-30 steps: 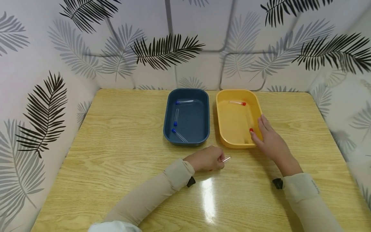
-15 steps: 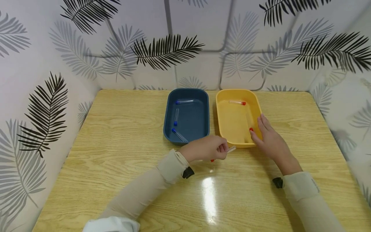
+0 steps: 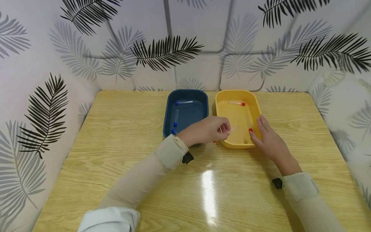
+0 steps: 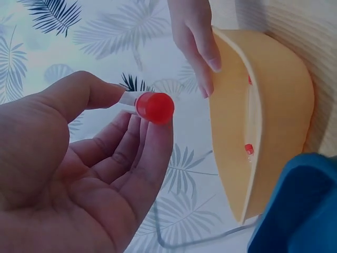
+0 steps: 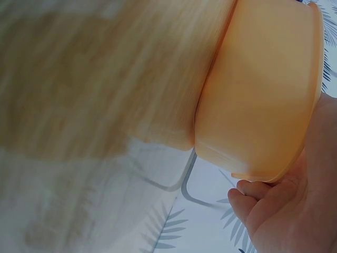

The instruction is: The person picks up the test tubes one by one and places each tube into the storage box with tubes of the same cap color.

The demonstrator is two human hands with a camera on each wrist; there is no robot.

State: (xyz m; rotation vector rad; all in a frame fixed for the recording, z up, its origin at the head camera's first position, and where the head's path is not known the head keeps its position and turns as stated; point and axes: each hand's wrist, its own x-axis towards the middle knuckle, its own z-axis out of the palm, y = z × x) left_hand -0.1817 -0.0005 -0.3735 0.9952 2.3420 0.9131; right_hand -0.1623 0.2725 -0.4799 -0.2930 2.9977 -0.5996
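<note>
My left hand [image 3: 209,129] pinches a clear test tube [image 3: 234,129] with a red cap [image 4: 155,108] between thumb and index finger. It is over the near left rim of the yellow tray [image 3: 237,145], and the tube's clear end points into the tray. My right hand [image 3: 272,143] holds the tray's right wall, thumb over the rim and fingers along the outside. Inside the yellow tray lie two red-capped tubes, one far tube [image 3: 237,103] and one by my right thumb [image 3: 250,130], its clear part hard to see.
Left of the yellow tray stands a dark blue tray [image 3: 168,111]. In it are three blue-capped tubes, including a far one [image 3: 184,102] and a middle one [image 3: 176,117]; the nearest is partly behind my left hand. A leaf-patterned sheet [image 3: 156,75] rises beyond the wooden table [image 3: 121,129].
My left hand has moved away from me with the test tube, from the table in front of the trays to over the yellow tray's edge. My right hand has stayed at the yellow tray.
</note>
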